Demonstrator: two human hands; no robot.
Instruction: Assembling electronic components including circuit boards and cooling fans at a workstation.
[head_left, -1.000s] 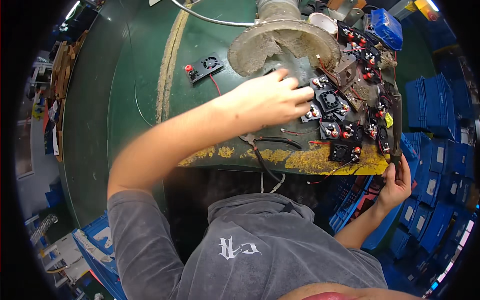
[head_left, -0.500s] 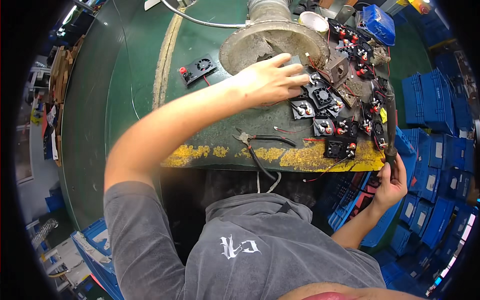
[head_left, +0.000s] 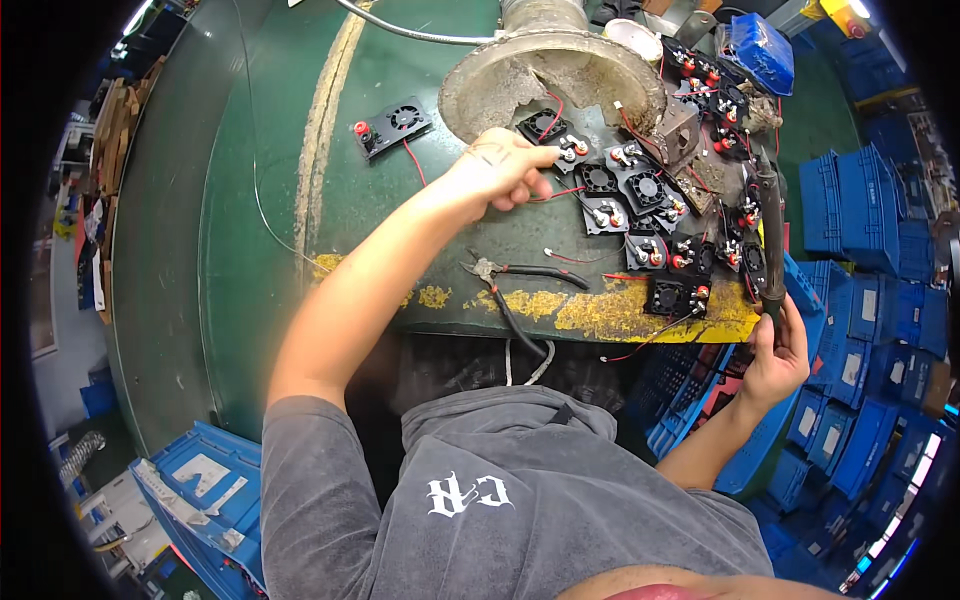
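Observation:
My left hand (head_left: 505,172) is closed, its fingertips at the corner of a black fan panel (head_left: 543,124) with a red wire and two terminals, in front of the hood; the exact grip is partly hidden. At the table's right edge my right hand (head_left: 776,365) grips the black handle of a soldering iron (head_left: 771,235), whose grey barrel stands upright. Several more fan panels (head_left: 645,187) with red and black terminals lie crowded between the hands. A single fan panel (head_left: 393,128) rests apart on the left. Cutting pliers (head_left: 510,300) lie with spread handles near the front edge.
A dirty, flared metal extraction hood (head_left: 470,85) opens toward me at the back. Behind the panels stand a white tub (head_left: 632,42) and a blue bin (head_left: 757,50). Blue crates (head_left: 868,210) stack at the right; another blue crate (head_left: 215,470) stands at lower left. Yellow worn paint marks the table's front edge.
My left hand has drawn back left and down from the panel cluster, its spread fingers now curled. A fan panel with its red wire now shows before the hood. The right hand keeps the iron.

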